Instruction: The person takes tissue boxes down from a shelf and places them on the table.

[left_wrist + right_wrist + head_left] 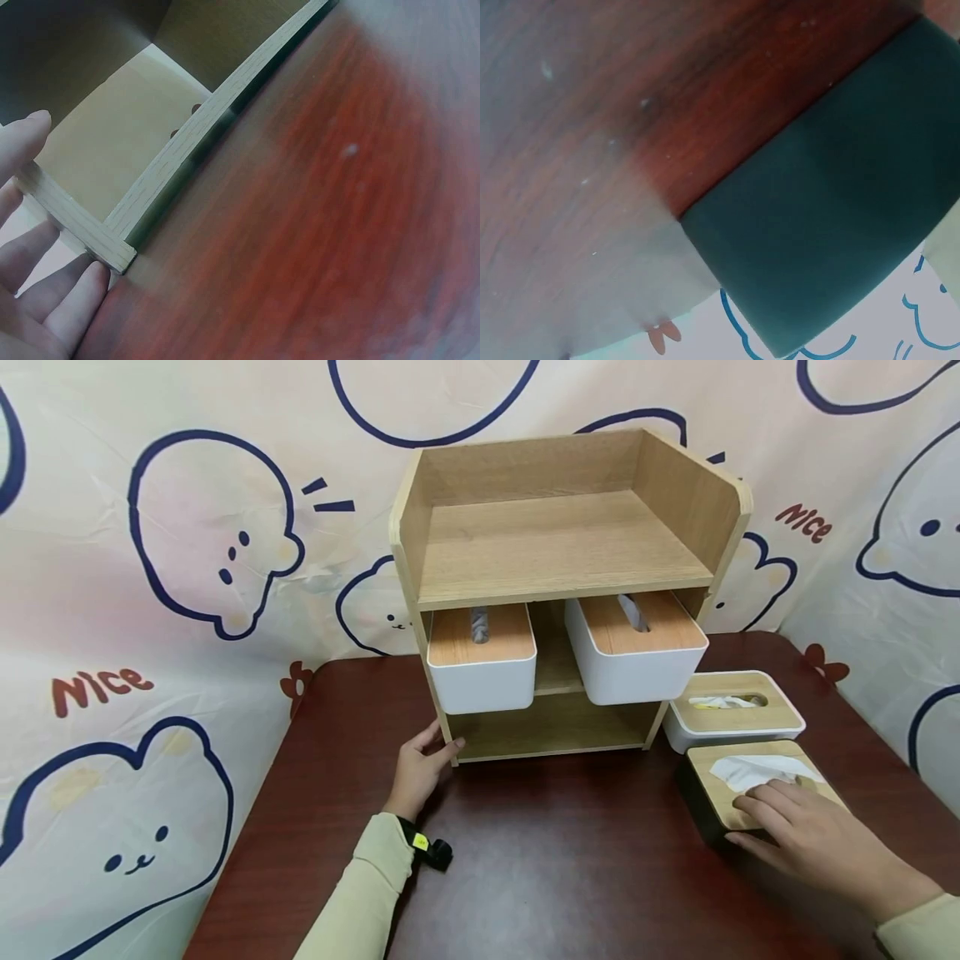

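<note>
My left hand point(420, 770) grips the lower front end of the left side panel of a small wooden shelf point(555, 539). In the left wrist view the thumb point(26, 139) is on the panel's inner side and the fingers lie along its outer side. At the right, my right hand point(813, 835) reaches over a dark tissue box point(701, 797) with a wooden lid and a white tissue. Its fingers lie across the lid, with the thumb at the near edge. The right wrist view shows the box's dark side point(817, 195) but not the hand.
Two white tissue boxes with wooden lids, a left one point(483, 685) and a right one point(645, 672), jut from the middle level of the shelf. Another white tissue box point(738, 727) stands behind the dark one. A printed backdrop point(187, 693) encloses the brown table point(555, 852).
</note>
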{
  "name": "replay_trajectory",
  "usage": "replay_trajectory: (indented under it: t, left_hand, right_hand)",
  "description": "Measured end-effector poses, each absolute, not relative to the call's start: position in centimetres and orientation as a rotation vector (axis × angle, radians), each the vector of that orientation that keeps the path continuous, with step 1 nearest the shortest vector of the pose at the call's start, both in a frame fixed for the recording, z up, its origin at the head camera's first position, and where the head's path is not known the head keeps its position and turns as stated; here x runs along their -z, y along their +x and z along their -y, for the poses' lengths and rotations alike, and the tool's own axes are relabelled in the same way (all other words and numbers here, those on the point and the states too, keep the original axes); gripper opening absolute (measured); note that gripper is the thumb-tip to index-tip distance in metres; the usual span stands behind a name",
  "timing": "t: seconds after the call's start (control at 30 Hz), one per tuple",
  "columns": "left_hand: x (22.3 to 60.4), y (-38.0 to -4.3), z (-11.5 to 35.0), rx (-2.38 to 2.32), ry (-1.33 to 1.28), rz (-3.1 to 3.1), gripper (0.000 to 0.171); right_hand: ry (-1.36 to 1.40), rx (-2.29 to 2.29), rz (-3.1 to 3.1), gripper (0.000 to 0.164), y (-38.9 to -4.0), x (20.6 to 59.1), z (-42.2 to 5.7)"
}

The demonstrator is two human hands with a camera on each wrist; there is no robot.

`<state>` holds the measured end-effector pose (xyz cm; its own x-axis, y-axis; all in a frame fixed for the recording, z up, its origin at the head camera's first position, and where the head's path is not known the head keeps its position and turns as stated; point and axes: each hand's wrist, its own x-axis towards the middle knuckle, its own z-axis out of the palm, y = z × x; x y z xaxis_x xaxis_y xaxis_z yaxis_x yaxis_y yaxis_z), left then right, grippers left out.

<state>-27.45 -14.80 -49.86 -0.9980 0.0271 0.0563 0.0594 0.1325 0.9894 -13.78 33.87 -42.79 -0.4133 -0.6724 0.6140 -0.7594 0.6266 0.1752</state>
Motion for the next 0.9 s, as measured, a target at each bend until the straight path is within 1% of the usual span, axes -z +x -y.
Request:
replay_trajectory:
  t: [0.07,0.17,0.3,0.47,0.67,0.77,0.9]
  left_hand:
    - [49.0,-27.0,14.6,2.041,-0.091,2.358,0.064]
    - [49.1,-27.0,14.5,2.033,-0.085,2.368,0.065]
    - [50.3,-27.5,14.7,2.055,-0.097,2.332,0.067]
    - [50.5,-27.4,14.7,2.035,-0.077,2.330,0.071]
    - [50.6,-27.1,14.8,2.030,-0.053,2.342,0.074]
    - [50.5,-27.2,14.8,2.028,-0.058,2.339,0.073]
    - [50.3,-27.3,14.8,2.037,-0.073,2.330,0.071]
  right_hand:
    - [1.111,-0.182,2.169,0.050,-13.9,42.8,-33.9]
    - [1.104,-0.183,2.164,0.052,-13.9,42.6,-33.9]
    - [1.091,-0.193,2.187,0.053,-14.0,42.0,-33.9]
    - [1.027,-0.201,2.249,0.054,-14.2,41.4,-34.2]
    - [0.951,-0.152,2.340,0.052,-14.2,40.7,-34.2]
    - [0.928,-0.146,2.372,0.052,-14.4,40.2,-34.0]
    - [0.827,-0.182,2.441,0.050,-14.7,39.0,-33.4]
